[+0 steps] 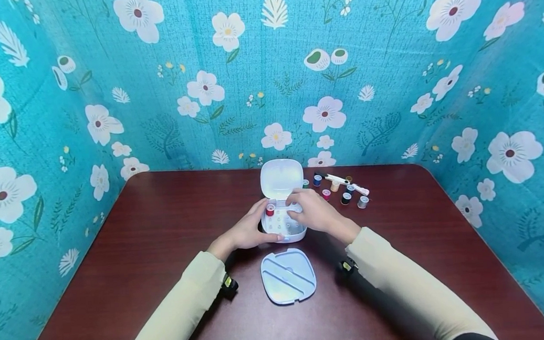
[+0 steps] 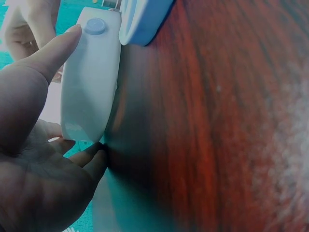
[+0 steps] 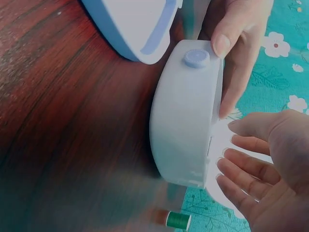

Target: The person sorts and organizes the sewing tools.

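Observation:
A white sewing box stands on the table, its clear-topped lid raised at the back. Rows of small pegs line its inside, and a red thread spool sits at the back left. My left hand grips the box's left side, thumb on the front beside the blue button. Over the right half of the box is my right hand, its fingers loosely bent. In the right wrist view nothing shows between these fingers. What the fingertips touch inside is hard to make out.
A pale blue tray lies in front of the box. Right of the box are several thread spools, including a green spool, and a white pen-like tool. Floral curtain hangs behind the table.

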Demonstrator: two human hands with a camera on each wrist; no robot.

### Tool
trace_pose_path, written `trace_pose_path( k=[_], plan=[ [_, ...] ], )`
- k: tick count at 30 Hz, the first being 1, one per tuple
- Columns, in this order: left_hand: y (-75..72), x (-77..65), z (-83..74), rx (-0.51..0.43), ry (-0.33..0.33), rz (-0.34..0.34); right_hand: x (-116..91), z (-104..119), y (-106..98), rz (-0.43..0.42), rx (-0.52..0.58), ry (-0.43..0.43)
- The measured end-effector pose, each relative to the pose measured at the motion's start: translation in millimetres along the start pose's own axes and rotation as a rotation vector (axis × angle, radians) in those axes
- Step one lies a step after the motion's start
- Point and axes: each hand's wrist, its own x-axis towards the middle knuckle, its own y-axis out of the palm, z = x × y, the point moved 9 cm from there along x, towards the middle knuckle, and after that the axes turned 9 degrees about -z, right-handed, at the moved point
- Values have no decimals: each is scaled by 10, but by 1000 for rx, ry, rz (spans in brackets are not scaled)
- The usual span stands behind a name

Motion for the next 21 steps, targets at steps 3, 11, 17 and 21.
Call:
trace_pose_path(
  k=[3, 11, 17, 21],
  plan=[
    [4, 0, 3, 3, -1, 2, -28, -29, -36, -13, 14, 1],
    [-20, 5, -12, -10, 16, -17, -83, -81, -120, -57, 39, -17],
    [-6, -4, 5, -6, -7, -8, -143, -135, -125, -45, 35, 3],
    [-1, -16, -12, -14, -2, -9, -198, -178, -122, -44, 34, 22]
  ],
)
